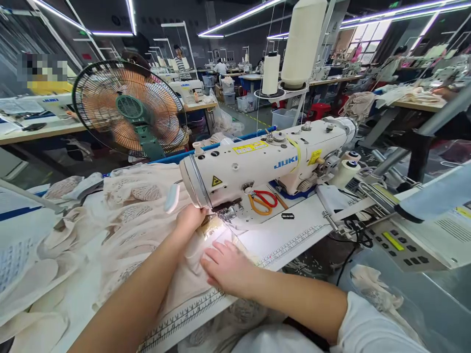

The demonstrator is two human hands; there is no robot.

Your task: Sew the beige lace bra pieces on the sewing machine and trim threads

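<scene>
A white Juki sewing machine [265,159] stands on the white table [294,235]. Pale beige lace fabric [140,220] lies spread to the left and runs under the needle area [226,213]. My left hand [189,220] rests on the fabric right beside the needle, fingers curled onto the cloth. My right hand [226,267] lies flat on the fabric in front of the needle, fingers spread and pressing it down. Neither hand grips anything.
Red and orange scissors [262,201] lie under the machine arm. A spinning fan [128,110] stands at the back left. Thread cones [303,41] rise behind the machine. A control panel [401,242] sits at right. Other workers sit far back.
</scene>
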